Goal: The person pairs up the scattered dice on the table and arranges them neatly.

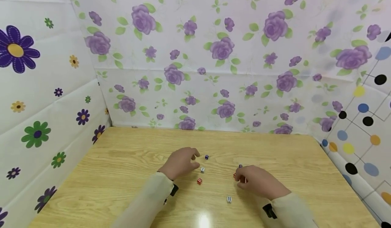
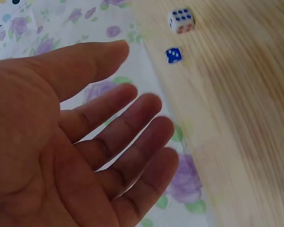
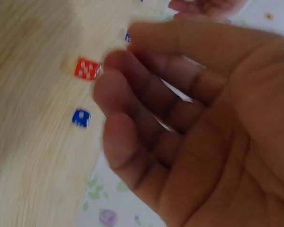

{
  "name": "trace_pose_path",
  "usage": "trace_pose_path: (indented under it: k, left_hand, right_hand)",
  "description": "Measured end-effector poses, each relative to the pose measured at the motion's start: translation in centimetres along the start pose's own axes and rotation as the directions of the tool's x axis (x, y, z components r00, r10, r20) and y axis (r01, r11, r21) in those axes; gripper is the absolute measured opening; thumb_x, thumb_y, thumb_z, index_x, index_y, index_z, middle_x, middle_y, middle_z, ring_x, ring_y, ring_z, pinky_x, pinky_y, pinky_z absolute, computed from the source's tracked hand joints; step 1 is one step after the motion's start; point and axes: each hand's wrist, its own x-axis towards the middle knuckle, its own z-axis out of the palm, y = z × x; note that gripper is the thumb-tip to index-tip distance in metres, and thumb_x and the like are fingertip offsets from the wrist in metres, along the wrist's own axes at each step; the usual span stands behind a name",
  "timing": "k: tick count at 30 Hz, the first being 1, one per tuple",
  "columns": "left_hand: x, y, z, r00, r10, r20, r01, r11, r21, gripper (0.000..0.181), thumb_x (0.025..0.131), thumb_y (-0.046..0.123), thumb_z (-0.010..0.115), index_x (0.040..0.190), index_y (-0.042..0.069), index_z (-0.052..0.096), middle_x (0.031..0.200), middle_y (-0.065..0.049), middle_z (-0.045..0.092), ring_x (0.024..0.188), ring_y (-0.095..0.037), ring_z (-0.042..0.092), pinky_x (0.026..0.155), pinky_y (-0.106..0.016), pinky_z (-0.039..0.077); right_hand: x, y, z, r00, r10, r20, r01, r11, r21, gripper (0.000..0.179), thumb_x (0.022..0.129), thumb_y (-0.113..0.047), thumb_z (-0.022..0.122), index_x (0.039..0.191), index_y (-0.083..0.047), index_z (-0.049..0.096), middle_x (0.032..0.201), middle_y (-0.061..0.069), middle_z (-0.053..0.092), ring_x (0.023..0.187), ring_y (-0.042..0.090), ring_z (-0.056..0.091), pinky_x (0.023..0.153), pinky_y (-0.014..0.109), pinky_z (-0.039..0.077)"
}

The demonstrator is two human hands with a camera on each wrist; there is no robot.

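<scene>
My left hand (image 1: 180, 163) hovers over the table with fingers loosely bent and nothing in its grasp. Just off its fingertips lie a blue die (image 1: 206, 157) and a white die (image 1: 202, 170), with a red die (image 1: 199, 181) nearer me. In the left wrist view, the white die (image 2: 181, 21) shows blue and red pips. My right hand (image 1: 259, 182), relaxed and holding nothing, partly covers another red die (image 1: 234, 175). Beyond its knuckles sits a second blue die (image 1: 240, 166); a second white die (image 1: 229, 200) rests closer to me. The right wrist view shows the red die (image 3: 86, 69) beside the fingertips.
The wooden table (image 1: 137, 146) meets a rose-printed cloth wall (image 1: 195, 95) at its back. Patterned sheets also stand along the left (image 1: 61, 102) and right (image 1: 366, 126) sides. Dark bands circle both wrists.
</scene>
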Motion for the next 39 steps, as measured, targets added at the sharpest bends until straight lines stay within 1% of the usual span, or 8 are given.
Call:
trace_pose_path:
  k: [7, 11, 15, 18, 22, 26, 32, 39]
  left_hand:
    - [0.9, 0.9, 0.8, 0.993, 0.007, 0.122, -0.006, 1.0, -0.008, 0.02, 0.094, 0.019, 0.074, 0.112, 0.009, 0.074, 0.1, 0.0, 0.074, 0.086, -0.014, 0.067, 0.079, -0.039, 0.056]
    - [1.1, 1.2, 1.1, 0.991, 0.012, 0.136, -0.009, 1.0, -0.016, 0.015, 0.093, 0.016, 0.073, 0.107, 0.009, 0.074, 0.098, 0.001, 0.074, 0.082, -0.013, 0.067, 0.077, -0.04, 0.056]
    - [1.4, 1.5, 1.6, 0.99, 0.006, 0.142, -0.005, 1.0, -0.006, 0.001, 0.092, 0.012, 0.073, 0.092, 0.013, 0.073, 0.089, 0.005, 0.069, 0.074, -0.01, 0.061, 0.072, -0.035, 0.054]
    - [1.8, 1.5, 2.0, 0.989, 0.0, 0.146, 0.0, 1.0, 0.002, 0.016, 0.09, 0.007, 0.072, 0.077, 0.016, 0.068, 0.075, 0.009, 0.061, 0.063, -0.008, 0.053, 0.063, -0.029, 0.048]
    - [2.2, 1.6, 2.3, 0.988, -0.003, 0.154, 0.005, 1.0, -0.014, 0.042, 0.085, -0.002, 0.068, 0.054, 0.018, 0.049, 0.051, 0.011, 0.035, 0.046, -0.006, 0.029, 0.049, -0.024, 0.029]
    - [2.5, 1.9, 2.4, 0.988, 0.006, 0.154, -0.006, 1.0, -0.005, 0.054, 0.082, -0.006, 0.064, 0.047, 0.02, 0.031, 0.048, 0.009, 0.014, 0.045, -0.006, 0.012, 0.045, -0.023, 0.015]
    - [2.4, 1.9, 2.7, 0.99, 0.002, 0.144, -0.008, 0.999, 0.042, 0.055, 0.085, -0.004, 0.065, 0.048, 0.019, 0.031, 0.048, 0.009, 0.013, 0.045, -0.006, 0.011, 0.045, -0.022, 0.015]
    - [2.6, 1.9, 3.0, 0.988, 0.005, 0.155, -0.005, 1.0, 0.0, 0.056, 0.087, -0.003, 0.066, 0.048, 0.019, 0.033, 0.047, 0.01, 0.015, 0.044, -0.006, 0.014, 0.044, -0.022, 0.017]
  right_hand:
    - [0.5, -1.5, 1.0, 0.985, -0.039, 0.171, 0.033, 0.999, 0.037, 0.009, 0.091, -0.014, 0.074, 0.091, -0.02, 0.068, 0.075, -0.013, 0.054, 0.065, 0.004, 0.046, 0.065, 0.027, 0.043]
    - [0.7, -2.1, 1.5, 0.977, -0.011, 0.215, 0.002, 0.999, 0.043, 0.019, 0.085, -0.015, 0.078, 0.088, -0.025, 0.063, 0.074, -0.012, 0.054, 0.065, 0.003, 0.046, 0.064, 0.026, 0.041]
    - [1.1, -2.3, 2.1, 0.972, -0.039, 0.232, 0.036, 0.999, 0.015, 0.021, 0.087, -0.012, 0.077, 0.085, -0.026, 0.061, 0.074, -0.014, 0.054, 0.065, 0.002, 0.046, 0.064, 0.025, 0.042]
    - [1.4, -2.3, 2.4, 0.972, -0.065, 0.227, 0.067, 0.998, -0.001, 0.022, 0.09, -0.008, 0.074, 0.082, -0.024, 0.061, 0.073, -0.014, 0.053, 0.064, 0.002, 0.045, 0.063, 0.025, 0.042]
    - [1.6, -2.4, 2.4, 0.974, -0.067, 0.217, 0.065, 0.998, 0.014, 0.024, 0.091, -0.005, 0.072, 0.08, -0.024, 0.061, 0.071, -0.013, 0.054, 0.062, 0.002, 0.045, 0.063, 0.024, 0.042]
    - [1.6, -2.6, 2.2, 0.976, -0.066, 0.206, 0.053, 0.996, 0.065, 0.024, 0.092, -0.004, 0.071, 0.08, -0.022, 0.061, 0.07, -0.011, 0.054, 0.06, 0.003, 0.044, 0.065, 0.025, 0.041]
    - [1.8, -2.6, 2.4, 0.974, -0.074, 0.212, 0.047, 0.991, 0.127, 0.023, 0.093, -0.003, 0.07, 0.081, -0.021, 0.062, 0.073, -0.011, 0.056, 0.063, 0.002, 0.045, 0.066, 0.025, 0.042]
    - [1.5, -2.2, 2.7, 0.979, -0.044, 0.199, 0.018, 0.991, 0.129, 0.024, 0.091, -0.002, 0.07, 0.079, -0.022, 0.062, 0.073, -0.011, 0.057, 0.063, 0.003, 0.046, 0.067, 0.026, 0.043]
